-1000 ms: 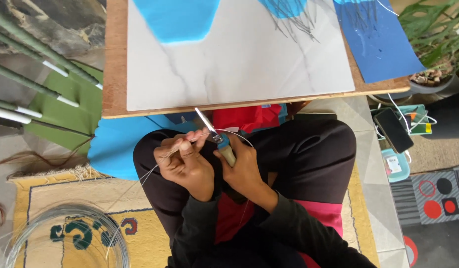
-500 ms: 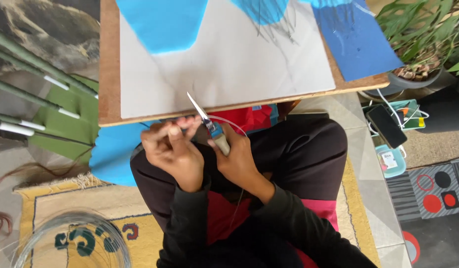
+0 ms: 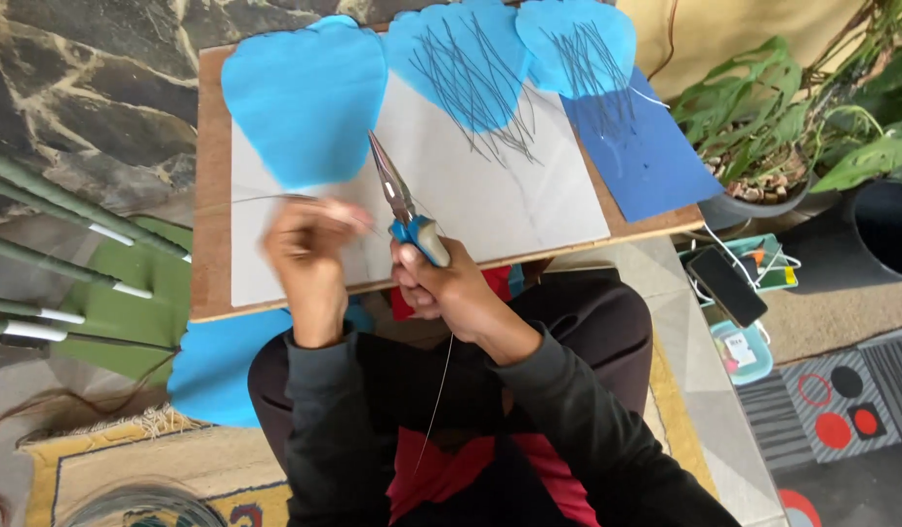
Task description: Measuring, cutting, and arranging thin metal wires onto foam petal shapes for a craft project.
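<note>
My right hand [image 3: 447, 285] grips the blue handles of long-nose pliers [image 3: 396, 198], whose jaws point up over a white sheet [image 3: 510, 210] on a wooden board [image 3: 209, 176]. My left hand [image 3: 307, 256], blurred, pinches a thin wire [image 3: 244, 200] that runs left across the board. Another thin wire [image 3: 433, 400] hangs down from my right hand over my lap. Blue petal-shaped paper pieces [image 3: 305, 93] lie on the sheet, two of them covered with several cut wires [image 3: 471, 78].
A dark blue paper sheet [image 3: 646, 156] lies at the board's right corner. Green wrapped stems [image 3: 51, 254] lie at the left. A potted plant [image 3: 793, 137], a phone [image 3: 726, 285] on small trays and a dark bin [image 3: 885, 229] stand at the right. A coil of wire [image 3: 129, 503] rests on the rug.
Both hands have risen from my lap to above the board's front edge. The pliers point higher over the white sheet, and my left hand has drawn a wire out to the left.
</note>
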